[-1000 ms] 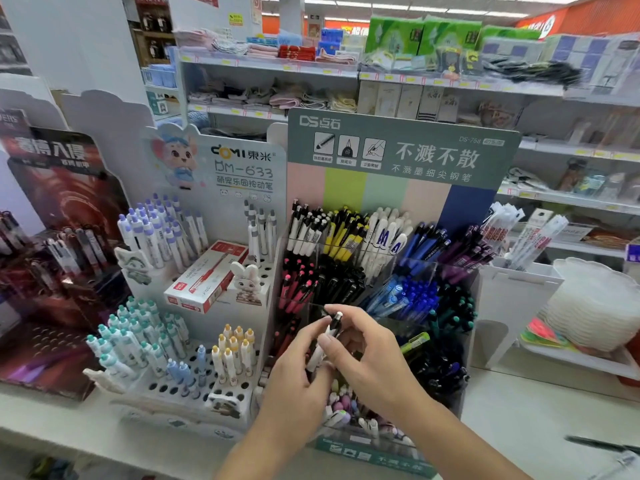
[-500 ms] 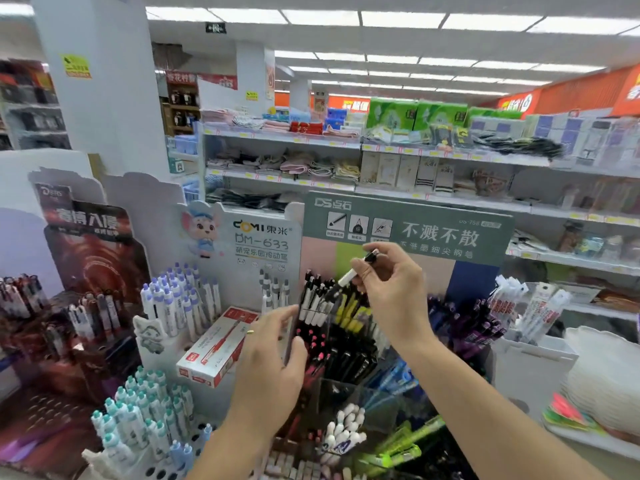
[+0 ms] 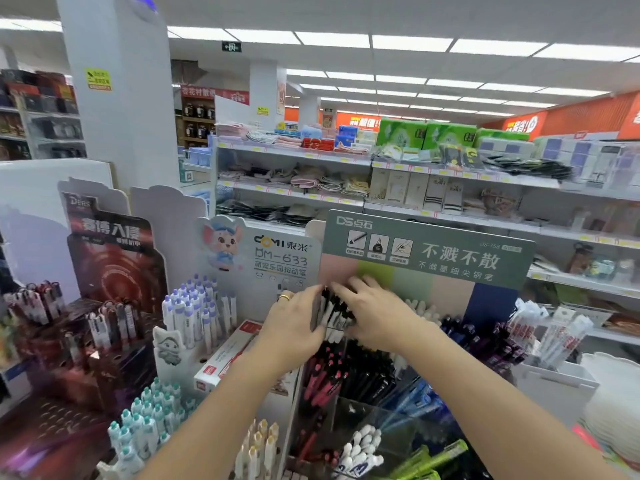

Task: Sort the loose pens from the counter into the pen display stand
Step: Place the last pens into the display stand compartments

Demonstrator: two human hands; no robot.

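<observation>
hands (image 3: 294, 327) (image 3: 374, 317) | both on black-white pens (image 3: 332, 311) | top-left compartment, display stand (image 3: 426, 251) | grip unclear

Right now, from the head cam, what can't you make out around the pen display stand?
- The black-and-white pens in the top-left slot: motion-blurred and half covered by both hands, so any pen being held is unclear.
- Right hand: fingertips smeared, grip unreadable.
- Left hand: fingertips blurred against the pens, contact unclear.
- Counter: cut off by the bottom edge, so loose pens are not visible.
</observation>
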